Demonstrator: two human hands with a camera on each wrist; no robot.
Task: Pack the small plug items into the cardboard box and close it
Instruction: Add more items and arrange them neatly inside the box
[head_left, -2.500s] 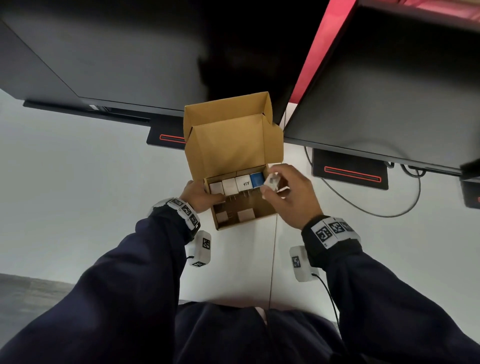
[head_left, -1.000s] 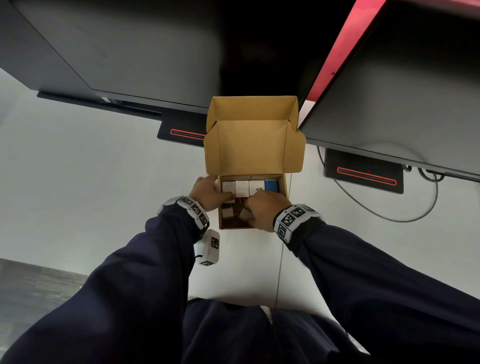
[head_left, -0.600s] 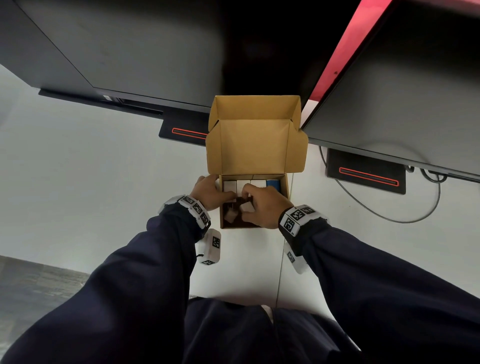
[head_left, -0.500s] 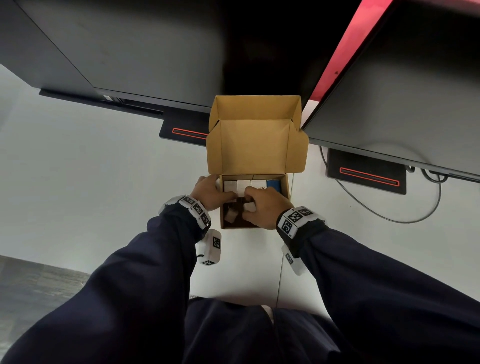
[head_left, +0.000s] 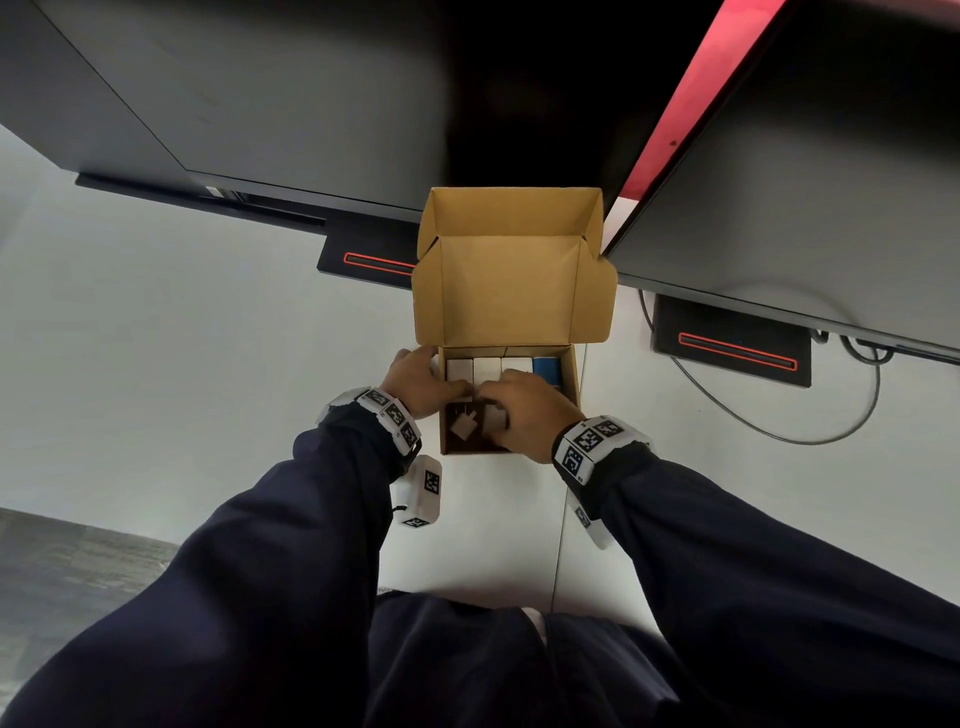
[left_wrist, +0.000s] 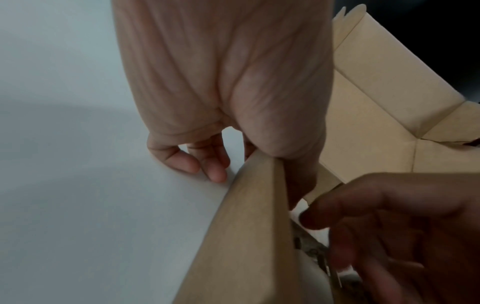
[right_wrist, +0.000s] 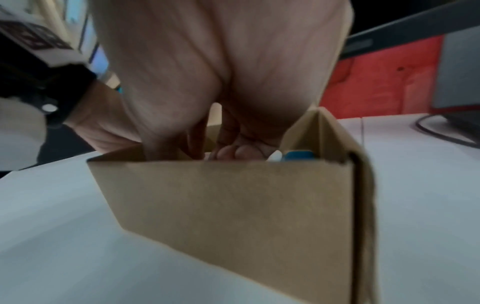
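Packing is under way: a plug (head_left: 496, 415) is pinched inside the box (head_left: 570, 371) by the right hand (head_left: 524, 415); its left wall is gripped by the left hand (head_left: 415, 382). Seating it beside the back row is judged next; lid (head_left: 509, 291) open.

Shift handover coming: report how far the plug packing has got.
Done: a row of plugs, three white and one blue, lines the cardboard box. In hand: the right hand places another while the left hand steadies the wall. Left: closing the upright lid.
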